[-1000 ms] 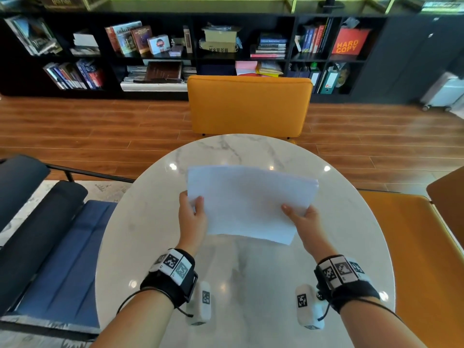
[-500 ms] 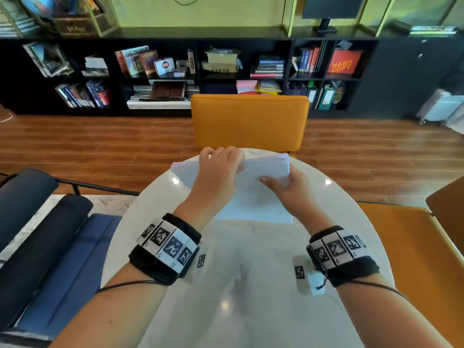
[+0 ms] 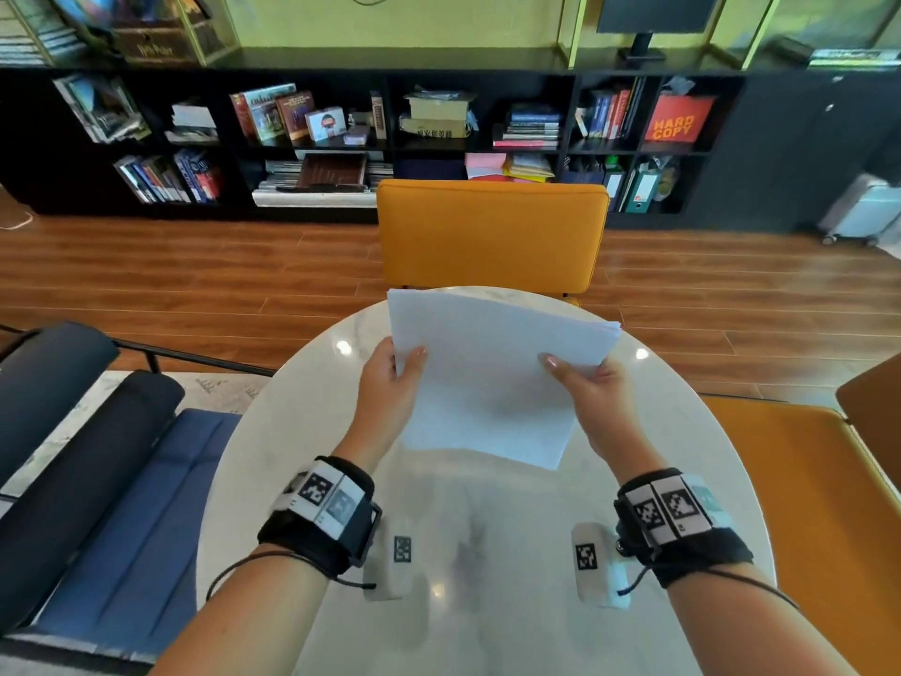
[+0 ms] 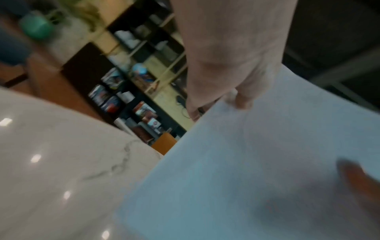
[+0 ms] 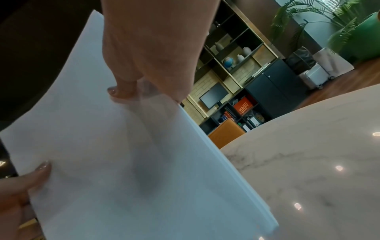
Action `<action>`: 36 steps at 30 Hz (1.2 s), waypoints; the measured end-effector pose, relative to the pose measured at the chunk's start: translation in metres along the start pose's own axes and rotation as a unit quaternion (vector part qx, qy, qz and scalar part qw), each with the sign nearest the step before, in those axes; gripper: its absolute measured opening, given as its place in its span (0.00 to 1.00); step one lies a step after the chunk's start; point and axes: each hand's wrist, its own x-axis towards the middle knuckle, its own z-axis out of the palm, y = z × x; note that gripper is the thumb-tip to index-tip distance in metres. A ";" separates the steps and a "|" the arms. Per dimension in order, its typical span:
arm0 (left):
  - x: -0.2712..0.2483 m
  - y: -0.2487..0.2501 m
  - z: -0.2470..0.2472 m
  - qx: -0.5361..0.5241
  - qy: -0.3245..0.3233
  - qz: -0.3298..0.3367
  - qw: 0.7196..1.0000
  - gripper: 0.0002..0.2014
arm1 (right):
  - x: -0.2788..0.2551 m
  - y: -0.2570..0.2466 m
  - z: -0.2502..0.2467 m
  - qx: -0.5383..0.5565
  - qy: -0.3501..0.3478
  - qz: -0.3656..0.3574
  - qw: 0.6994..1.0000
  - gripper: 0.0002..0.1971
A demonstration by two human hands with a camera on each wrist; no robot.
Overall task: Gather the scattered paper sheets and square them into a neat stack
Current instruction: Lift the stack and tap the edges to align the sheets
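Your left hand [image 3: 390, 387] and right hand [image 3: 592, 390] each pinch a side of the white paper sheet stack [image 3: 492, 378], held above the round white marble bench [image 3: 658, 456].

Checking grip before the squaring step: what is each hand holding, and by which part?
Both hold the stack of white paper sheets: left hand pinches its left edge, right hand its right edge, thumbs on top.

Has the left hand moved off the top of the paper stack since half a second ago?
Yes. The left hand has come back toward the person, away from the orange chair, and now grips the paper stack's left edge.
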 end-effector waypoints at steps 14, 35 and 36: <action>-0.035 -0.048 0.041 -0.067 0.043 0.031 0.996 0.11 | -0.010 0.045 0.002 -0.049 0.051 0.032 0.997 0.09; -0.025 -0.070 0.046 0.051 0.060 -0.069 0.994 0.20 | -0.008 0.084 -0.006 -0.146 -0.001 0.146 0.978 0.05; -0.024 -0.065 0.044 0.058 0.063 -0.062 0.994 0.20 | -0.006 0.081 -0.006 -0.143 0.005 0.148 0.979 0.05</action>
